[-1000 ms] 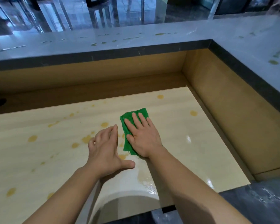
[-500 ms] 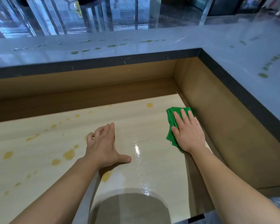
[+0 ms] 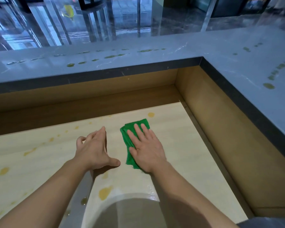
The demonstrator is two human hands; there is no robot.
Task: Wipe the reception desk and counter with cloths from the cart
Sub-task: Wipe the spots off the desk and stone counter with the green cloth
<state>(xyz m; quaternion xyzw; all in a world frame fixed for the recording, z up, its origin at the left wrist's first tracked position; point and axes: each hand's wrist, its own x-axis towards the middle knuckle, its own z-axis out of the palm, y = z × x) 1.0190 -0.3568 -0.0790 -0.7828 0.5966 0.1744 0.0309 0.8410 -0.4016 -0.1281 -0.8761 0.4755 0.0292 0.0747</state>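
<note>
R hand (image 3: 146,150): fingers flat, pressing green cloth (image 3: 130,137) on desk (image 3: 171,145). L hand (image 3: 94,148): fingers loosely spread, resting on desk, holding nothing. Stains (image 3: 104,193) near.

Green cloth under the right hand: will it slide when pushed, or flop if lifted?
Probably floppy: the green cloth lies folded, its edges soft and bunched. Likely slides easily under the flat right hand, since the desk top looks glossy.
</note>
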